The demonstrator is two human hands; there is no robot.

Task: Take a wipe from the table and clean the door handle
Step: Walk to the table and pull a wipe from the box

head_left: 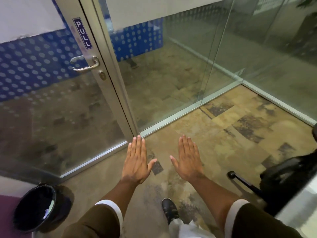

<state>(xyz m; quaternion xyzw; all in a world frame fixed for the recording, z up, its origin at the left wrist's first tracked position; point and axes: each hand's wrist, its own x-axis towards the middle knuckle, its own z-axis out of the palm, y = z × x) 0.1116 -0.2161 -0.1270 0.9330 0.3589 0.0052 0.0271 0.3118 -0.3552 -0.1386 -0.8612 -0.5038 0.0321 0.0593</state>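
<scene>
A silver lever door handle (84, 64) sits on the metal frame of a glass door (51, 109), under a blue PULL sticker (82, 33). Both my hands are stretched out in front of me over the floor, palms down and fingers straight. My left hand (137, 159) hovers near the door's bottom corner, well below the handle. My right hand (187, 158) is beside it to the right. Neither hand holds anything. No wipe and no table are in view.
A black bin with a dark liner (36, 206) stands at the lower left by the door. A black office chair (283, 177) with its base is at the right. Glass partition walls (223, 57) enclose the tiled floor ahead. My shoe (169, 209) shows below.
</scene>
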